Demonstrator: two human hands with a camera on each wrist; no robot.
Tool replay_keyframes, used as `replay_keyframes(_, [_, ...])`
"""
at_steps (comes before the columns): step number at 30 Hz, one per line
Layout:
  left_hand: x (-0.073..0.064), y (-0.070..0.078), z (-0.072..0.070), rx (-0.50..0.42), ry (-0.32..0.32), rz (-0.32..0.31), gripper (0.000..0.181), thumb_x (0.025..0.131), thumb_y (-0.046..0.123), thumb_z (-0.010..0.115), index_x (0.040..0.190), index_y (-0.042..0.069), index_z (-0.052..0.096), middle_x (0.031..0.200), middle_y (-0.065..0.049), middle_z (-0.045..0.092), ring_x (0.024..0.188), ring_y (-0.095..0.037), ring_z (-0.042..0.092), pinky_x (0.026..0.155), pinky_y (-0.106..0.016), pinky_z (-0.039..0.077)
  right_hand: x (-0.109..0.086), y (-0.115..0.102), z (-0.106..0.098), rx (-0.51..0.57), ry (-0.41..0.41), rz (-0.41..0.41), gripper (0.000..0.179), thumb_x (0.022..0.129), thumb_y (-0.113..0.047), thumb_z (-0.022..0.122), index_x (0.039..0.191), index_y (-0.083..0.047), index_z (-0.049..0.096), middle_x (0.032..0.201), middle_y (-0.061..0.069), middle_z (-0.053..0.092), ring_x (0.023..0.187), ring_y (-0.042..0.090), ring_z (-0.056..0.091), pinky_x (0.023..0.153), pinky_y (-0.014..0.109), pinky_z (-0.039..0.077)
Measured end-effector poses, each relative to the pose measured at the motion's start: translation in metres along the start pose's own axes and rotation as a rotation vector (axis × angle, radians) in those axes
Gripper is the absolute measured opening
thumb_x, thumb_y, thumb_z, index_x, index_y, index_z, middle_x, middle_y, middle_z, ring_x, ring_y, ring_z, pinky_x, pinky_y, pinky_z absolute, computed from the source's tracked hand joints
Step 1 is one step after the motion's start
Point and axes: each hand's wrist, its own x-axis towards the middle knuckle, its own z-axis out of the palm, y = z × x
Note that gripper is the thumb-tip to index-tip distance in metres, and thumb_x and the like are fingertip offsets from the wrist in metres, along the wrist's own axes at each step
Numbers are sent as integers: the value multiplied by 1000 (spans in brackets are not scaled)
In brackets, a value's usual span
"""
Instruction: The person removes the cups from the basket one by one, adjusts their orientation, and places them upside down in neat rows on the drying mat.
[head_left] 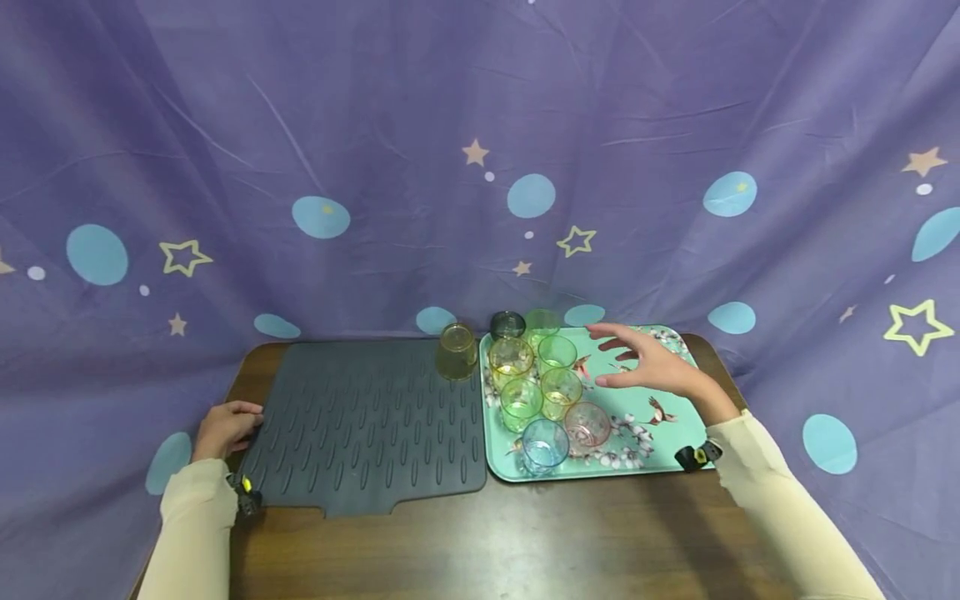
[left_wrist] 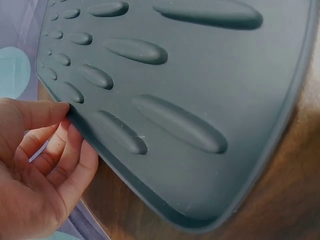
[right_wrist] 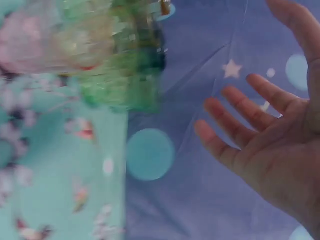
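At the mat's left edge, my left hand (head_left: 227, 429) pinches the rim of a dark grey ridged drying mat (left_wrist: 165, 175), fingertips at the border. My right hand (head_left: 651, 362) hovers over the right part of a mint floral tray (head_left: 637, 417), fingers spread and holding nothing. Nearest to it are clear green cups (head_left: 557, 354). The tray's left half also bears a yellow cup (head_left: 511, 358), a pink cup (head_left: 588, 427), a blue cup (head_left: 545, 446) and a dark cup (head_left: 507, 325). An amber cup (head_left: 457, 354) stands upside down on the mat's back right corner. The right wrist view blurs the cups.
Mat and tray lie side by side on a brown wooden table (head_left: 525, 542). Behind them hangs a purple curtain (head_left: 405, 167) with stars and blue spots, close to the table's back edge.
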Motion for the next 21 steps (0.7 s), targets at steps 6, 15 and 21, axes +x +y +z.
replay_keyframes(6, [2, 0, 0, 0, -8, -7, 31, 91, 8, 62, 115, -10, 62, 99, -15, 69, 86, -21, 64, 66, -36, 60, -26, 35, 22, 114, 41, 6, 81, 85, -13, 83, 154, -18, 41, 156, 9, 44, 135, 35, 50, 106, 62, 44])
replay_keyframes(15, [5, -3, -1, -17, -19, -3, 31, 91, 8, 62, 115, -11, 61, 95, -11, 67, 85, -21, 62, 65, -35, 60, -39, 60, 56, 143, 16, 46, 88, 76, -13, 90, 147, -5, 38, 147, 26, 44, 131, 52, 45, 101, 65, 44])
replay_keyframes(21, [5, -3, 1, -3, -11, -12, 30, 92, 7, 60, 116, -11, 61, 99, -17, 66, 90, -26, 62, 66, -37, 60, -46, 70, 71, 114, -11, 56, 96, 72, -17, 93, 147, 2, 36, 148, 27, 43, 129, 51, 47, 101, 62, 47])
